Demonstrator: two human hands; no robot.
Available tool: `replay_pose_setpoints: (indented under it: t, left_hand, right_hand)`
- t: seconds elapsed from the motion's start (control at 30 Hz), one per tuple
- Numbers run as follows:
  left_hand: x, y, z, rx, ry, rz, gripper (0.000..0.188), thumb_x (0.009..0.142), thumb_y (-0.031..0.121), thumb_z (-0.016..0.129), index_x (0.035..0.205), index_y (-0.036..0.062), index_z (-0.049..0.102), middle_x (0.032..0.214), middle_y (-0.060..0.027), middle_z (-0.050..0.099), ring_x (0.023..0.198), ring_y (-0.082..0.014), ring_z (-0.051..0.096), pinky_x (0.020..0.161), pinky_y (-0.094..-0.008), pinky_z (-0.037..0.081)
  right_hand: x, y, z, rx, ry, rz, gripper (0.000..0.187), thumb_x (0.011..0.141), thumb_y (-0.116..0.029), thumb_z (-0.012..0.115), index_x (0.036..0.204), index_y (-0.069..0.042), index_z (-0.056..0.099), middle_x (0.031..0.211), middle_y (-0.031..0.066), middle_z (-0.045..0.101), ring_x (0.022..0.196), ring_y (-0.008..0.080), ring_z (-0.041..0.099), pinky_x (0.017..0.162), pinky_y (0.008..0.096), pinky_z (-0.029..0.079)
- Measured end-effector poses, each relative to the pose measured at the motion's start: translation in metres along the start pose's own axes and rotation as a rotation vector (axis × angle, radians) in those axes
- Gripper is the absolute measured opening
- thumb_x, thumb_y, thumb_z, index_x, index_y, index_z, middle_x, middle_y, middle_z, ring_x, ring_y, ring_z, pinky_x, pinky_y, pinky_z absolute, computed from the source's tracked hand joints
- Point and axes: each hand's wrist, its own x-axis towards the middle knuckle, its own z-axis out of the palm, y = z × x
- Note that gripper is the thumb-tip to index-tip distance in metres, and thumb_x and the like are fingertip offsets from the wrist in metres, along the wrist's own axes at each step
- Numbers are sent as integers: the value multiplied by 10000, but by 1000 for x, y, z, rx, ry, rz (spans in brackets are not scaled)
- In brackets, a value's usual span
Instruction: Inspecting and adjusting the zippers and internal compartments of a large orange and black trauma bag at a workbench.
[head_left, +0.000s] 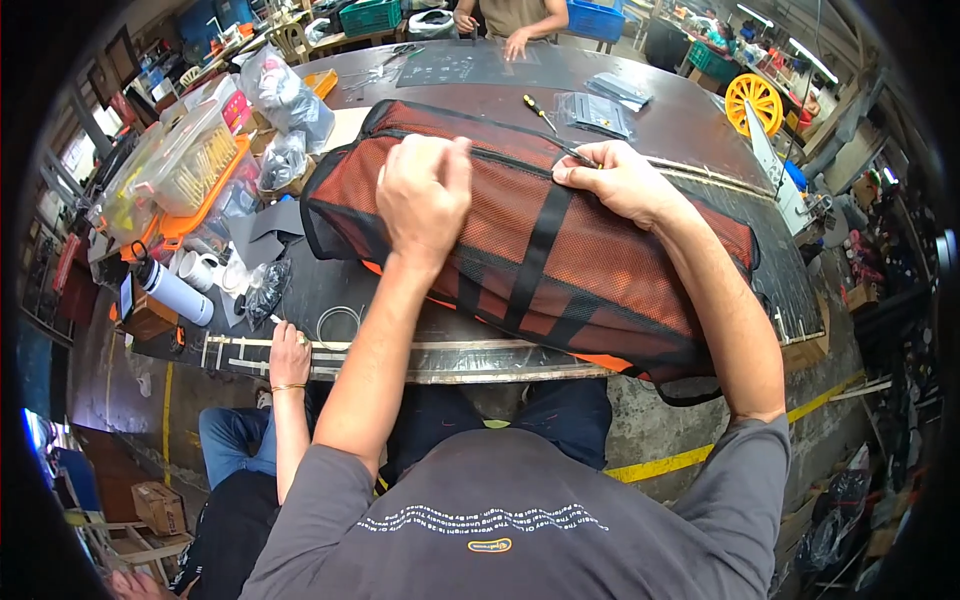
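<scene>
A long orange-red mesh bag (pixel 490 245) with black edging and black webbing straps lies across the table before me. My left hand (pixel 425 190) is over the bag's upper left part, its fingers curled closed and the thumb raised. Whatever those fingers hold, if anything, is hidden. Near the bag's far edge, by the top of the middle strap (pixel 540 250), my right hand (pixel 612 182) grips a slim dark pointed tool (pixel 574 153). Its exact kind is too small to tell. A dark seam or zip runs along the bag's top between my hands.
A yellow-and-black screwdriver (pixel 540 112) and plastic-wrapped packets (pixel 595 115) lie beyond the bag. Left stand a white bottle (pixel 175 290), mugs (pixel 197 270) and clear boxes (pixel 190 160). Another person's hand (pixel 290 355) rests at the table's near edge; another works opposite. A yellow wheel (pixel 753 104) is far right.
</scene>
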Motion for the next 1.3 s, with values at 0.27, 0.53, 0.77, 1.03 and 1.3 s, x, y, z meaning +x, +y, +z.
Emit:
replay_pose_setpoints:
  t: [0.27, 0.53, 0.77, 1.03, 1.3]
  left_hand:
    - [-90, 89, -25, -388, -653, 454, 258, 853, 344, 859, 987, 126, 824, 1082, -90, 812, 1170, -296, 769, 1204, -590, 466]
    - [-4, 13, -24, -17, -202, 286, 696, 979, 310, 761, 1604, 70, 572, 1630, -215, 579, 1544, -437, 501, 1284, -584, 354]
    - [-22, -88, -38, 462, -417, 71, 839, 1104, 603, 560, 1712, 49, 398, 1784, -200, 379, 1649, -400, 353, 1337, -667, 196]
    - [-10, -100, -80, 671, -446, -260, 905, 1103, 737, 403, 1714, 69, 410, 1750, -151, 453, 1629, -394, 381, 1261, -802, 211]
    - [34, -187, -132, 399, -239, -411, 461, 1106, 430, 547, 1335, 95, 766, 1276, -227, 774, 1228, -434, 721, 1053, -521, 546]
  right_hand:
    - [-1, 9, 0, 74, -19, -2, 182, 1054, -197, 776, 1106, -24, 794, 983, -50, 744, 887, 43, 614, 850, 255, 523]
    - [-12, 2, 1, 82, -6, -39, 183, 1062, -191, 751, 1086, -15, 795, 945, -53, 739, 832, 36, 611, 774, 249, 517]
    - [-7, 6, 6, -4, -46, -1, 152, 1067, -170, 740, 1087, -20, 759, 981, -67, 713, 899, 32, 590, 859, 238, 505]
    - [-26, 3, 13, -17, -55, 12, 151, 1078, -168, 728, 1069, -20, 758, 966, -88, 681, 879, 22, 558, 830, 226, 484]
    - [-28, 2, 18, -19, -11, -37, 188, 1066, -192, 742, 1062, -5, 759, 937, -69, 696, 864, 38, 567, 815, 259, 492]
